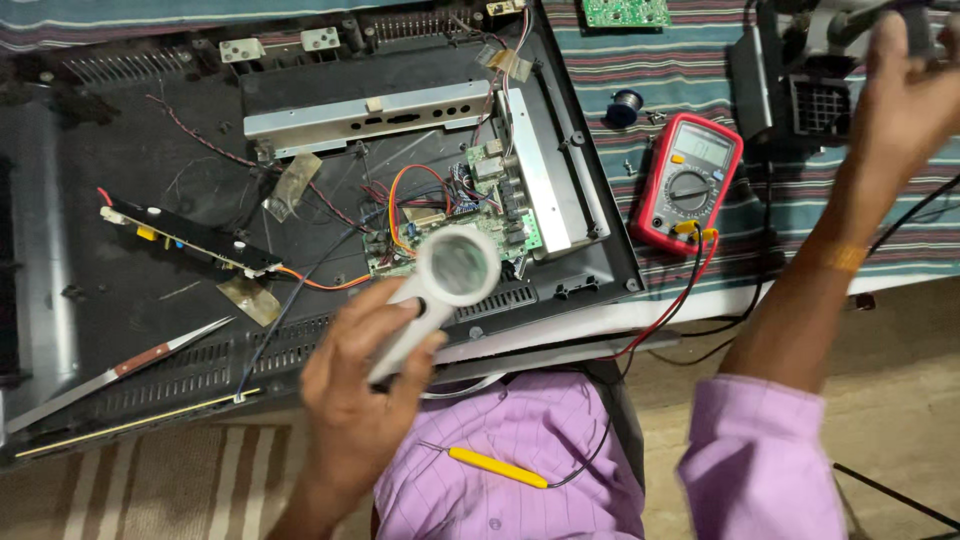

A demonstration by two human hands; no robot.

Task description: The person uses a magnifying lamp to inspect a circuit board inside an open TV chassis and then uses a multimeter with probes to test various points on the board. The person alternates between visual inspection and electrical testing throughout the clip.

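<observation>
Head view: left hand (352, 400) grips white magnifier (440, 290) over green board (470, 215).

Soft, even indoor light; glare on the dark panel (60, 250) at left, and the right hand (905, 90) looks motion-blurred.

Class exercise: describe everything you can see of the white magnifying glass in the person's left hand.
The magnifying glass looks like white plastic, with a round lens in a thick ring and a tapering handle. The left hand grips the handle. It is tilted, lens end up and to the right, over the green circuit board inside the opened black casing.
</observation>
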